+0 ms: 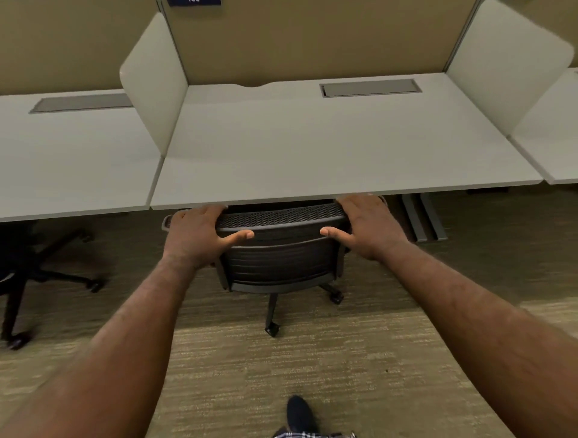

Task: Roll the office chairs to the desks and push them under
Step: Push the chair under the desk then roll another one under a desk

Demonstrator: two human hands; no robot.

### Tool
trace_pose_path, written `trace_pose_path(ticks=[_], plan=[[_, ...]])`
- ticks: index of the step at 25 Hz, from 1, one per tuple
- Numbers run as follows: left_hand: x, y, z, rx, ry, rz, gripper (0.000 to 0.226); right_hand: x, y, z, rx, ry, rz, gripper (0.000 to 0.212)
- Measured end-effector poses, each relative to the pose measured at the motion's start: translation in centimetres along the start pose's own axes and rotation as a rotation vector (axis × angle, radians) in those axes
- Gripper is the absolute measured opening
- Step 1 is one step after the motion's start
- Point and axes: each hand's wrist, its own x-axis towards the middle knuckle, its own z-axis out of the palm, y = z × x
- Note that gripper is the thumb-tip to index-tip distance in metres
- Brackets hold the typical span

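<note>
A striped olive-tan carpet covers the floor. Above it rises a tan fabric partition wall — a dark blue sign is fixed at its top edge. Against that wall stand two white rounded divider panels, one on each side. A dark shoe rests on the carpet, at the frame's bottom edge.

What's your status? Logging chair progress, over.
Left hand and right hand gripping chair backrest top. Chair mostly under middle desk. Nothing blocking it.
</note>
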Motion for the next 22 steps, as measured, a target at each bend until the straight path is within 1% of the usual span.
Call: trace_pose_path(ticks=[3,6,12,16,19,22], plan=[[0.1,3.5,0.3,-0.033,0.029,0.063,0.103,-3.6,1.5,0.9,-0.028,0.044,-0.016,0.092],[0.2,9.3,0.8,-0.061,0.068,0.193,0.102,-8.4,3.8,1.7,0.026,0.092,0.058,0.089],[-1.3,22.8,1.4,-0.101,0.043,0.48,0.099,-19.4,11.2,1.3,0.044,0.16,0.293,0.088],[-4.9,33.1,2.6,-0.145,0.021,0.605,0.095,-29.6,16.9,0.7,0.047,0.192,0.434,0.087],[-7.9,41.1,3.7,-0.137,-0.053,0.703,0.1,-38.2,21.0,0.8,0.067,0.23,0.554,0.086],[-10.6,48.5,5.3,-0.144,-0.087,0.822,0.101,-46.1,23.8,1.5,0.051,0.241,0.688,0.086]])
